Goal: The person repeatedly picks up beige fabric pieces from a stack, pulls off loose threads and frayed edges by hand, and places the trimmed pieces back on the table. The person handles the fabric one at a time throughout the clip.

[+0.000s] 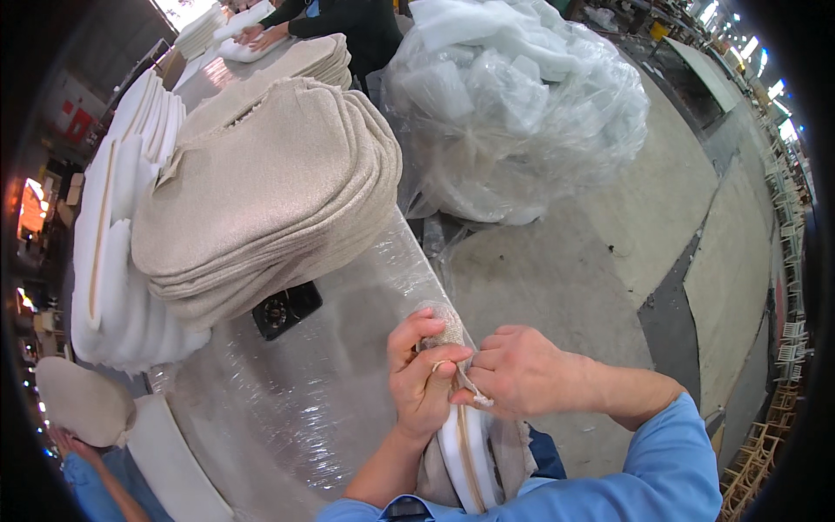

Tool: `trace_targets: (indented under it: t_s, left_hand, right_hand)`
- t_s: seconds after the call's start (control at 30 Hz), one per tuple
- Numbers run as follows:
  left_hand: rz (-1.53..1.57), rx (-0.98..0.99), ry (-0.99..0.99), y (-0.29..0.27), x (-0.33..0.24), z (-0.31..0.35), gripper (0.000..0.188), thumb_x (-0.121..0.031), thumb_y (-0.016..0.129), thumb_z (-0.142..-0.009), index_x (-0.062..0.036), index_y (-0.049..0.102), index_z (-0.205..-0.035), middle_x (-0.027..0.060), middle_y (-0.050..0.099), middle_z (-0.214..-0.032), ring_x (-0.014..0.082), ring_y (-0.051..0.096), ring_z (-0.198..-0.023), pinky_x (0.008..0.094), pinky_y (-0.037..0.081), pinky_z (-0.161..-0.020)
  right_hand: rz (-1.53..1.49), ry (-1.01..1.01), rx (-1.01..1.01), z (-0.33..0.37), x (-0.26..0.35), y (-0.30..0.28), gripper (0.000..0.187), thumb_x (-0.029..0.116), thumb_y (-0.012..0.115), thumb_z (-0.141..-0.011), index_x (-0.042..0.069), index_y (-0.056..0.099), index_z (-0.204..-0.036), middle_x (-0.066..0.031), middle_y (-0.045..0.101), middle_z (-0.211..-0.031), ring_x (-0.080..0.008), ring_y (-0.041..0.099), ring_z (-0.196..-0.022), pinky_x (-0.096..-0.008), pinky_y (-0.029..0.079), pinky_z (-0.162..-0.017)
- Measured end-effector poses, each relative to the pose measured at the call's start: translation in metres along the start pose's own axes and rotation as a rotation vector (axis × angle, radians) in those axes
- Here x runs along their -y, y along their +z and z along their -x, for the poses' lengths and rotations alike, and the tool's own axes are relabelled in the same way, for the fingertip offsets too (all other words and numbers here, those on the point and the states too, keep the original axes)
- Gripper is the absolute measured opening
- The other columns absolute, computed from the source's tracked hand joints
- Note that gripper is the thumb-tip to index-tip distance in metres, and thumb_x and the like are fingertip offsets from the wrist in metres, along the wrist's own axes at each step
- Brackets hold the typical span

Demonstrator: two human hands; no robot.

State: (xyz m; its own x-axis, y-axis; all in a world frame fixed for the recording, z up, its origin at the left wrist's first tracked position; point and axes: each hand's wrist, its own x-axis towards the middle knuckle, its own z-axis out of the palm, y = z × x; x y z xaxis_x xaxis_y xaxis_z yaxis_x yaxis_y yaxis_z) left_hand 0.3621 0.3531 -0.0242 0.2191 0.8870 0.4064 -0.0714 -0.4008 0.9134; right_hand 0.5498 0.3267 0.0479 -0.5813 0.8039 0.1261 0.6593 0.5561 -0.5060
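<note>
1. Left hand, right hand: both grips clamped on beige cover beside tabletop edge, close to body; opposed pinch probably keeps cloth taut.
2. Soft white padding between cover's sides, tan strip lengthwise.
3. Stacked covers: coarse weave, rounded corners, flat, presumably for easy picking.

Beige woven cover, gaping open lengthwise, fluffy white padding showing in the gap and a skinny tan strip running down it. It's kinda edge-on beside the worktop, fabric edge pinched up toward the far end.
</note>
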Motion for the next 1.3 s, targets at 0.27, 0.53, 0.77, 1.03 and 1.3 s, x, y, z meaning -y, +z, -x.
trace_targets:
  t_s: [0.27,0.53,0.77,1.03,1.3]
  left_hand:
    - [-0.053,0.054,-0.004,-0.020,-0.001,0.003,0.039,-0.040,0.064,-0.108,-0.0077,0.079,-0.093,0.0097,0.052,-0.135,0.0326,0.046,-0.142,0.0486,0.036,-0.119]
    - [-0.003,-0.037,-0.050,-0.018,-0.013,0.010,0.037,-0.041,0.066,-0.106,-0.0095,0.080,-0.093,0.0087,0.046,-0.126,0.0298,0.045,-0.133,0.0469,0.035,-0.117]
    - [-0.030,-0.114,-0.072,-0.022,-0.006,0.016,0.036,-0.043,0.065,-0.106,-0.0125,0.081,-0.094,0.0063,0.042,-0.117,0.0252,0.045,-0.122,0.0454,0.036,-0.116]
    - [0.030,-0.122,-0.050,-0.026,-0.013,0.022,0.036,-0.043,0.067,-0.105,-0.0115,0.081,-0.093,0.0039,0.041,-0.113,0.0227,0.046,-0.115,0.0423,0.039,-0.110]
    - [-0.035,-0.131,-0.054,-0.032,-0.011,0.020,0.033,-0.040,0.068,-0.105,-0.0111,0.081,-0.095,0.0042,0.042,-0.110,0.0228,0.047,-0.112,0.0435,0.043,-0.106]
  right_hand:
    - [-0.235,0.009,-0.022,-0.005,0.000,0.012,0.032,0.032,0.073,-0.097,0.005,0.065,-0.081,-0.0069,0.069,-0.078,-0.0235,0.066,-0.070,-0.0393,0.054,-0.070]
    - [-1.275,0.445,-0.398,-0.061,-0.106,0.132,0.076,0.062,0.029,-0.114,-0.001,0.072,-0.105,-0.0117,0.073,-0.104,-0.0219,0.066,-0.098,-0.0386,0.053,-0.094]
    - [-1.221,0.224,-0.447,-0.073,-0.052,0.124,0.063,0.047,0.034,-0.115,-0.002,0.073,-0.112,-0.0155,0.074,-0.106,-0.0260,0.068,-0.103,-0.0390,0.052,-0.096]
    - [-1.083,0.076,-0.587,-0.067,-0.010,0.073,0.032,0.028,0.058,-0.107,-0.001,0.072,-0.111,-0.0153,0.072,-0.117,-0.0305,0.068,-0.109,-0.0413,0.052,-0.096]
    - [-1.096,0.092,-0.597,-0.065,-0.012,0.077,0.035,0.025,0.055,-0.111,-0.003,0.073,-0.121,-0.0163,0.073,-0.126,-0.0316,0.067,-0.115,-0.0459,0.052,-0.103]
